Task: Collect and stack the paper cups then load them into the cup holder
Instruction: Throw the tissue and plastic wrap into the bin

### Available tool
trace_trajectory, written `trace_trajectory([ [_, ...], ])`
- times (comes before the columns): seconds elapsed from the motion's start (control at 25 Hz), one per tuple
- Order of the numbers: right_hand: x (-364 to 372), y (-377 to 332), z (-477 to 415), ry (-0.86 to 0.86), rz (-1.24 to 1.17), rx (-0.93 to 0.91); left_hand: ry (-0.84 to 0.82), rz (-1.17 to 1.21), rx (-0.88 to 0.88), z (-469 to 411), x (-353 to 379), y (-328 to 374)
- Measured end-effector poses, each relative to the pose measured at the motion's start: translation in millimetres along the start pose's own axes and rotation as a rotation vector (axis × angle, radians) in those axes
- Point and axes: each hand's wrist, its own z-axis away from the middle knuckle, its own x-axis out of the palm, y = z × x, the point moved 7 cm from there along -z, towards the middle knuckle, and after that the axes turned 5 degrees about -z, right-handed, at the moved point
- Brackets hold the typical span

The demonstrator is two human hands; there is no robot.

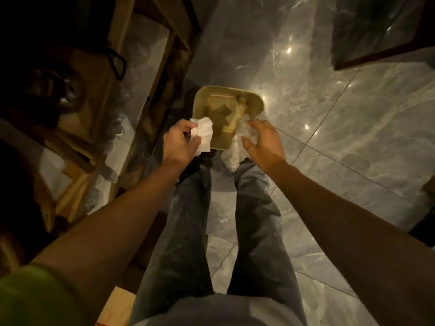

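I stand over a beige open bin [256, 102] on the floor, seen from straight above. My left hand [180, 143] is shut on a crumpled white paper napkin [203, 132] at the bin's near left edge. My right hand [263, 140] grips a clear crinkled plastic wrapper [233, 154] at the bin's near right edge; the wrapper hangs down toward my legs. No paper cups or cup holder show in this view.
Wooden shelving with glass panels [141, 90] runs along the left. A dark framed panel [381, 31] sits at the top right. The floor is polished grey marble tile [341, 137]. My legs in dark jeans [188, 231] fill the lower middle.
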Motion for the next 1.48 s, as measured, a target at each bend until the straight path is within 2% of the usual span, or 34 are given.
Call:
trace_trajectory([
  [0.24, 40.5, 46.6, -80.3, -0.121, 0.196, -0.063, -0.095, 0.012, -0.1, -74.1, 73.1, -30.2],
  [0.4, 63.5, 62.2, -119.4, -0.225, 0.322, -0.093, -0.113, -0.038, -0.032, -113.1, 105.4, -40.4],
  [0.56, 84.6, 68.2, -150.7, -0.213, 0.348, -0.15, -0.089, -0.148, 0.004, -146.4, 125.9, -56.5],
  [0.76, 101.6, 86.6, -181.0, -0.185, 0.406, -0.109, -0.1, -0.192, 0.014, -166.6, 155.3, -70.1],
  [1.08, 121.9, 105.0, -194.5, -0.195, 0.526, -0.096, 0.016, -0.297, 0.081, -173.2, 165.3, -64.9],
  [1.24, 120.6, 98.9, -185.5, -0.204, 0.534, -0.08, -0.041, -0.364, 0.022, -167.0, 167.8, -65.2],
  [1.36, 108.5, 85.6, -169.9, -0.177, 0.515, -0.103, -0.027, -0.334, 0.079, -154.3, 157.6, -54.8],
  [1.48, 91.5, 68.9, -146.1, -0.166, 0.504, -0.133, -0.106, -0.269, 0.069, -133.6, 143.5, -41.7],
])
